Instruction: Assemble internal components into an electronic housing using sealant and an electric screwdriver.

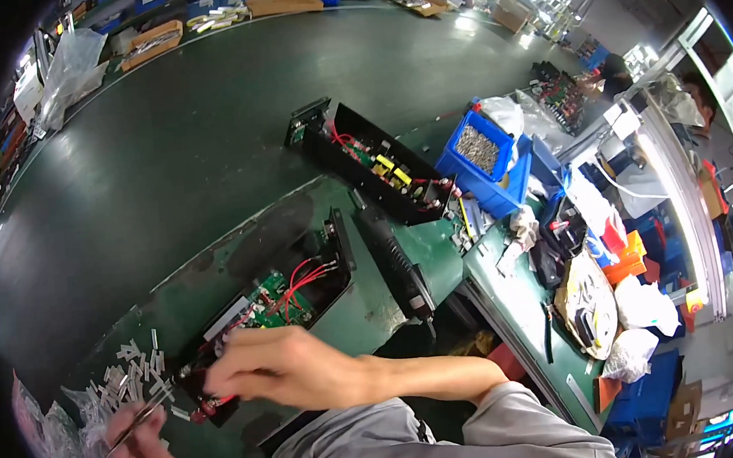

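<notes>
Your right forearm [434, 377] extended from the right across the worktop's [358, 317] near edge, your right hand [287, 366] back upward with its fingers curled down. Your left hand [147, 449], farther left along that edge, held its fingers pinched.

Looks smooth and softly glossy across the bench [146, 160]. Appears matt, like coated metal, on the near case [344, 252], and moulded in smooth plastic at the bin [465, 166]. Shines as metal along the tweezers [145, 416], crinkles as thin plastic (glossy at the folds) in the bag [70, 76], drapes as matt cloth in the sleeve [520, 424], dulls to cardboard at the tray [284, 5].
</notes>
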Motion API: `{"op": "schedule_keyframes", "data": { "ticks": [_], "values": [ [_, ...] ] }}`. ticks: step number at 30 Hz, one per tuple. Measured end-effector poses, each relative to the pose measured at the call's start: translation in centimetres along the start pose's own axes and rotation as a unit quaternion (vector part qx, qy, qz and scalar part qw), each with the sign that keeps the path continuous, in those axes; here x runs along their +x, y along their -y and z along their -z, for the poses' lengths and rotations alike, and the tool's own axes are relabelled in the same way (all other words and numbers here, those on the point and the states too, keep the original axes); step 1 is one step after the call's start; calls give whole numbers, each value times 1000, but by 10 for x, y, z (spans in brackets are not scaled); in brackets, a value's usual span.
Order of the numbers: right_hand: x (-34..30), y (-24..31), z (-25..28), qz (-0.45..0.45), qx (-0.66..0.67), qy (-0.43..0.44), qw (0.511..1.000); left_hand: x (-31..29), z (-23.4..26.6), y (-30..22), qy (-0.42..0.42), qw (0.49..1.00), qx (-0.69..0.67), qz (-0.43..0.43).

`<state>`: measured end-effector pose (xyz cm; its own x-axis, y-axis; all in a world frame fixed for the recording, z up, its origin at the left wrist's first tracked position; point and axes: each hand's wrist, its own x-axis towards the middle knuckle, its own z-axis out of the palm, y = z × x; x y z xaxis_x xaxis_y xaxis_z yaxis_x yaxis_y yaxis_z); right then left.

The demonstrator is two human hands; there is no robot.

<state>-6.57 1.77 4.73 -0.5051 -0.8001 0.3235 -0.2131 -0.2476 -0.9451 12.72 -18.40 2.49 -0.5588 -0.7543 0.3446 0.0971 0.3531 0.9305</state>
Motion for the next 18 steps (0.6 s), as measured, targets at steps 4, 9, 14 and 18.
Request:
{"op": "schedule_keyframes", "data": {
  "ticks": [4, 9, 14, 18],
  "values": [
    [-42, -5, 23, -40, -42, -39, 998, 4, -64, -53, 180, 983, 6, 24],
    [-64, -8, 33, -83, -111, -74, 988, 2, -97, -59, 262, 958, 22, 112],
    [-64, -16, 28, -79, -95, -69, 990, -2, -99, -51, 275, 950, -6, 148],
    [-60, -19, 28, -67, -109, -63, 990, -3, -97, -49, 288, 946, -10, 148]
  ]
}}
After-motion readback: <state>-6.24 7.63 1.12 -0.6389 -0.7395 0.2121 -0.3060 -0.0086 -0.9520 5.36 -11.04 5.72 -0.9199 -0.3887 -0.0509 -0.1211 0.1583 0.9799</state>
